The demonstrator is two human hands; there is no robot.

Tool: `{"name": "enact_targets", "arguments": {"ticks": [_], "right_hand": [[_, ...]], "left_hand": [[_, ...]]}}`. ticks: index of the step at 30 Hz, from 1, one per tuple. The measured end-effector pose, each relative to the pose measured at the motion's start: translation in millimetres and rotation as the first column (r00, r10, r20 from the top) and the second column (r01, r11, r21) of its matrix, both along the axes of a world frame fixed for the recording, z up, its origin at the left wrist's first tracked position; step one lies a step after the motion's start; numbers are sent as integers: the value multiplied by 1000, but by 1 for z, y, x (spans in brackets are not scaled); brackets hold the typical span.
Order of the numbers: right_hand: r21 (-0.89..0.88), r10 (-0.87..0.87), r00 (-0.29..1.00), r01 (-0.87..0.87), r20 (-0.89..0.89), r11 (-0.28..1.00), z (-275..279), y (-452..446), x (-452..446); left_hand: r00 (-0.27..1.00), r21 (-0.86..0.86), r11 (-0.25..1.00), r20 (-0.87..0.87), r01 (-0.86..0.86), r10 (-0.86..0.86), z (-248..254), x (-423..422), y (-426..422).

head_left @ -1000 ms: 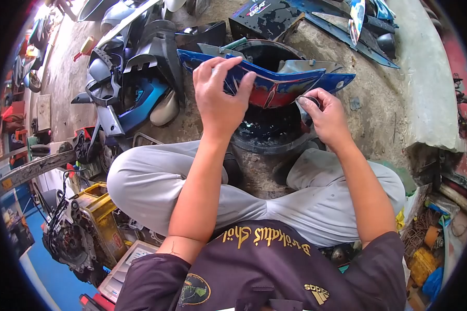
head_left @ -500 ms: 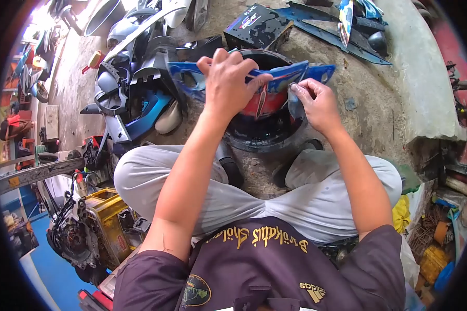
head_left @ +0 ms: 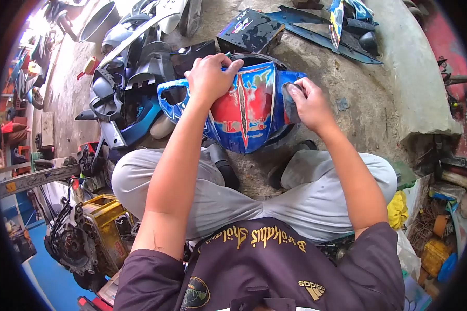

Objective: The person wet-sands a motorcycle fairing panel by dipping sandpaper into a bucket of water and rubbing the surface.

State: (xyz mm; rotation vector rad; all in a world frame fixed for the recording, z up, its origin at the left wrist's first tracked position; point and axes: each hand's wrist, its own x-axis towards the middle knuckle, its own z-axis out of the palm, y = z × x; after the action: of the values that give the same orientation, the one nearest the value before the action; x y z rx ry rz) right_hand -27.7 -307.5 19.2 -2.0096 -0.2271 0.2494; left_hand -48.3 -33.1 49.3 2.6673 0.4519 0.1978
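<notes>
A blue and red plastic fairing [head_left: 254, 98] with worn, whitish patches faces up over a round black basin [head_left: 283, 136], which it mostly covers. Gripping the fairing's top edge, my left hand [head_left: 211, 78] has its thumb on the outer face and its fingers toward the far side. My right hand [head_left: 308, 103] is closed on a dark grey sheet [head_left: 290, 106], held against the fairing's right side. The basin's contents are hidden beneath the fairing.
Grey and black plastic parts [head_left: 109, 93] are piled to the left. Behind the basin sits a black box [head_left: 249, 31], with long dark panels [head_left: 316, 33] to its right. A yellow crate [head_left: 106, 228] and an engine part [head_left: 72, 243] stand at lower left.
The fairing has turned from nearly edge-on to showing its broad red and blue face, and its lower end has come down over the basin. Both hands have shifted slightly left.
</notes>
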Motion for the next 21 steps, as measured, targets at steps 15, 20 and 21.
{"name": "enact_targets", "arguments": {"ticks": [15,20,21], "right_hand": [[-125,-8,978,34,207,992,0,52,-23],[-182,-131,978,161,164,970,-26,56,-13],[-188,-134,969,175,210,966,-24,58,-18]], "left_hand": [[935,-64,944,171,325,-310,-10,-10,14],[966,-66,964,64,256,-252,6,-13,4],[965,-65,965,76,254,-249,4,-13,5]]}}
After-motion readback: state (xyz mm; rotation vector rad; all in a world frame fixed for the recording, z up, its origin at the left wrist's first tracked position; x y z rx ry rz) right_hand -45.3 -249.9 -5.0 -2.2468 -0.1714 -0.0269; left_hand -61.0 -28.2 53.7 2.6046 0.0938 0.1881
